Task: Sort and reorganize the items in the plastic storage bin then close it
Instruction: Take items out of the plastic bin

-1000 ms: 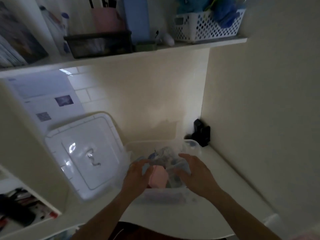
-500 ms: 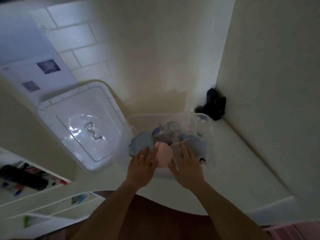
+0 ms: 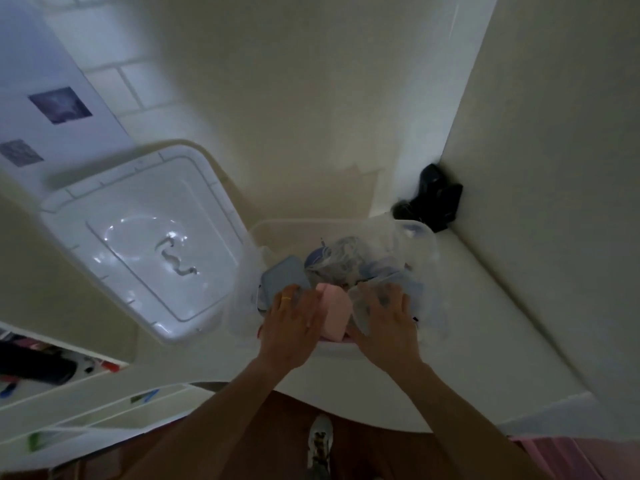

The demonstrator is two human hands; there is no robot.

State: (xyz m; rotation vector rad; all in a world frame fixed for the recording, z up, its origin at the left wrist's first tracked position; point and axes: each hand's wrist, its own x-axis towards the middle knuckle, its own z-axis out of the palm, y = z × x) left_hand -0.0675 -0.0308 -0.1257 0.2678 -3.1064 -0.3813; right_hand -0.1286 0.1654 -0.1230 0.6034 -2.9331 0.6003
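Standing in a dim cream-walled corner, clear bin (image 3: pixel 341 227) on white worktop (image 3: pixel 485 341) | lid (image 3: pixel 138 237) off, leaning left | left hand (image 3: pixel 291 323) and right hand (image 3: pixel 384 327) spread flat, flanking pink box (image 3: pixel 334 311) | versus half a second earlier, view tilted lower, hands hardly shifted.

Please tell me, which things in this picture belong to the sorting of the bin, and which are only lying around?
Part of the job:
clear storage bin
white lid, off, beside the bin
pink item
grey-blue case
clear bags
left hand
right hand

Just lying about:
black object in the corner
printed sheet on the wall
shelf clutter
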